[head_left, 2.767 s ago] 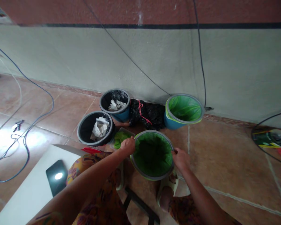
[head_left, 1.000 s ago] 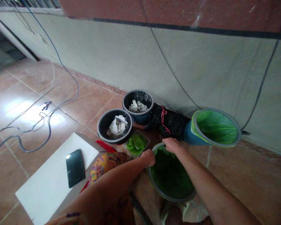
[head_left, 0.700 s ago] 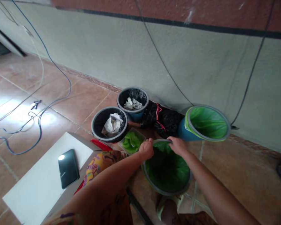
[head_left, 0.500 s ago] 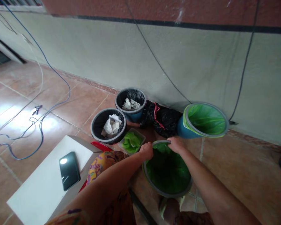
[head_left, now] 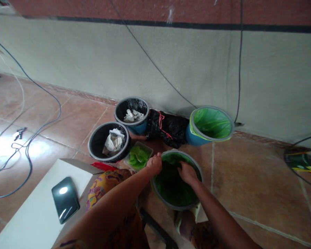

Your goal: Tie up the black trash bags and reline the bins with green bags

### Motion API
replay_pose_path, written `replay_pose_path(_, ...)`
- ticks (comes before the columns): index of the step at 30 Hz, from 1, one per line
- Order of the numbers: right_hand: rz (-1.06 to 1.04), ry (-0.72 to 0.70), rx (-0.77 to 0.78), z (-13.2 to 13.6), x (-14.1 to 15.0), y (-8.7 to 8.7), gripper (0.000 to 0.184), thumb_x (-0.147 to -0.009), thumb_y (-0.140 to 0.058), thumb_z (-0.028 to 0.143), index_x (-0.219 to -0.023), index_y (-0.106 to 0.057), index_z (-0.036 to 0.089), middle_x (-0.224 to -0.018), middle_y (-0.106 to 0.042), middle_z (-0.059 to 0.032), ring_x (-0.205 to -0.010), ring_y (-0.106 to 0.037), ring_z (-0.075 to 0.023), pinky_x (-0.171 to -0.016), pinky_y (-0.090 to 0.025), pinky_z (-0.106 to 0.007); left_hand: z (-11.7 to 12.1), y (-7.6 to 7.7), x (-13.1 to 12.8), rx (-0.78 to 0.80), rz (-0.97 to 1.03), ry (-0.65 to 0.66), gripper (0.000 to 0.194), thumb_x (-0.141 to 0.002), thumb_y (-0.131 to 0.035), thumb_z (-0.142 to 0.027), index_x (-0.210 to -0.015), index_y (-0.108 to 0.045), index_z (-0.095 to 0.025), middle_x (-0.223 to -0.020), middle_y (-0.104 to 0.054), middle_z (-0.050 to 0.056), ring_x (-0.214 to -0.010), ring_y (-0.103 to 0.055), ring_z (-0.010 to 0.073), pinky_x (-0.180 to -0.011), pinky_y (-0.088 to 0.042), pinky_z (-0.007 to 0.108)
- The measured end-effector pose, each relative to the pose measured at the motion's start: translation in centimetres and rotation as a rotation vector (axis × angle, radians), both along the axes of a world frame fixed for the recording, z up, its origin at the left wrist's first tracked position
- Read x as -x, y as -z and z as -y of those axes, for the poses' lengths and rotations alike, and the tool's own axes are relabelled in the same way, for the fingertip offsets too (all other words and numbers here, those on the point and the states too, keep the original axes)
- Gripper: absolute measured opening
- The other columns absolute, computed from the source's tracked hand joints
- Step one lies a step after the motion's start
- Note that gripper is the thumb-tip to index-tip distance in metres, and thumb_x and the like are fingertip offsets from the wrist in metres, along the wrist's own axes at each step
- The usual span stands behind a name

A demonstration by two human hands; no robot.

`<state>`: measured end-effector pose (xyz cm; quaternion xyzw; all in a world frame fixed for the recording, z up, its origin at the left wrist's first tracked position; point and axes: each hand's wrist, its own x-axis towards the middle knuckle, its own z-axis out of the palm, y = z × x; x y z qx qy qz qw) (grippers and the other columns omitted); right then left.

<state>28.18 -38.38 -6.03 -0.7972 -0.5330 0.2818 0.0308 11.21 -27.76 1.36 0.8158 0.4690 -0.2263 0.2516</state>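
A bin [head_left: 168,207] with a grey rim stands on the floor in front of me, lined with a green bag [head_left: 190,162]. My left hand [head_left: 154,164] is closed around the left side of its rim. Inside the bin's mouth is my right hand [head_left: 188,173], its fingers slightly apart by the liner and partly in shadow. Left of the bin, a clear plastic container [head_left: 150,151] holds crumpled green bags [head_left: 138,156].
Two black-lined bins [head_left: 90,140] [head_left: 145,119] hold crumpled paper. A tied black bag [head_left: 175,129] lies by the wall, beside a blue bin [head_left: 195,135] with a green liner. A phone [head_left: 65,200] rests on a white box [head_left: 23,214]. Cables [head_left: 48,121] trail across the floor.
My right hand has left the far rim and moved down into the bin. My left hand keeps its hold on the rim. The view has shifted to the right.
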Motion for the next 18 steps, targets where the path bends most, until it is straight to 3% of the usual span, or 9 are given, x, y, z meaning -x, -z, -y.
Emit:
replay_pose_path(3,0.003,0.009,0.083,-1.4,0.2,3.2,0.054,-0.084,-0.044,0.010,-0.138,-0.046,0.004,-0.125,-0.062,-0.0204,-0.113,-0.061,-0.0256,-0.098,-0.043,-0.032,0.3,-0.1,-0.3,-0.002,-0.011,0.025,0.040,-0.085,-0.046,-0.007,-0.125,-0.043,-0.008,-0.113,-0.063,0.017,-0.110,-0.063,0.0227,-0.090,-0.049,0.029)
replay_pose_path(7,-0.010,0.017,0.124,-2.3,0.2,5.8,0.057,-0.081,-0.045,0.006,-0.137,-0.046,0.001,-0.125,-0.062,-0.0240,-0.113,-0.061,-0.0287,-0.095,-0.044,-0.033,0.6,0.3,-0.6,0.025,-0.043,0.028,0.043,-0.083,-0.048,-0.006,-0.126,-0.042,-0.006,-0.110,-0.063,0.018,-0.109,-0.063,0.0235,-0.088,-0.050,0.029)
replay_pose_path(10,0.016,-0.027,0.163,-1.9,0.5,5.8,0.057,-0.082,-0.044,0.007,-0.139,-0.045,0.004,-0.126,-0.061,-0.0233,-0.115,-0.059,-0.0297,-0.094,-0.045,-0.034,0.8,0.8,-0.6,0.051,-0.047,0.036,0.045,-0.083,-0.052,-0.008,-0.126,-0.042,-0.007,-0.109,-0.063,0.018,-0.106,-0.065,0.0246,-0.086,-0.051,0.030)
replay_pose_path(13,0.065,-0.042,0.247,-1.5,1.5,4.6,0.051,-0.085,-0.040,0.008,-0.135,-0.048,0.004,-0.122,-0.062,-0.0243,-0.108,-0.062,-0.0298,-0.089,-0.046,-0.036,0.8,1.2,-0.5,0.058,-0.044,0.024,0.044,-0.082,-0.053,-0.010,-0.125,-0.043,-0.008,-0.107,-0.064,0.018,-0.105,-0.066,0.0264,-0.084,-0.053,0.032)
replay_pose_path(16,0.010,-0.111,0.274,-1.8,3.4,3.7,0.038,-0.087,-0.041,0.011,-0.119,-0.061,0.010,-0.112,-0.067,-0.0185,-0.103,-0.064,-0.0268,-0.088,-0.046,-0.035,0.9,1.4,-0.4,0.058,-0.023,0.018,0.042,-0.083,-0.051,-0.009,-0.124,-0.042,-0.008,-0.107,-0.064,0.018,-0.104,-0.066,0.0273,-0.083,-0.053,0.034)
replay_pose_path(18,-0.025,-0.158,0.248,-2.8,4.8,3.9,0.034,-0.090,-0.041,0.014,-0.117,-0.063,0.015,-0.116,-0.066,-0.0149,-0.112,-0.060,-0.0264,-0.093,-0.043,-0.037,1.1,1.4,-0.4,0.055,-0.015,0.025,0.043,-0.083,-0.051,-0.008,-0.124,-0.042,-0.008,-0.107,-0.063,0.018,-0.104,-0.066,0.0269,-0.084,-0.053,0.034)
